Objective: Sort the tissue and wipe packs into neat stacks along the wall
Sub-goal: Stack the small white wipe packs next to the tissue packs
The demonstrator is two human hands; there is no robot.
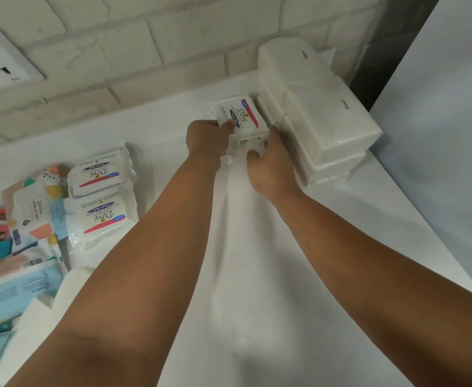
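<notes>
With my left hand (pixel 205 139) and right hand (pixel 268 160) both gripping the Dove pack (pixel 239 118) by the wall (pixel 134 46), just beside the white tissue stack (pixel 321 113), I judge a careless shove could topple that stack.

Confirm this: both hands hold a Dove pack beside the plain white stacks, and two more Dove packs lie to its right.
Wrong side: in the head view the two other Dove packs lie left of the held Dove pack. The rest stands.
</notes>
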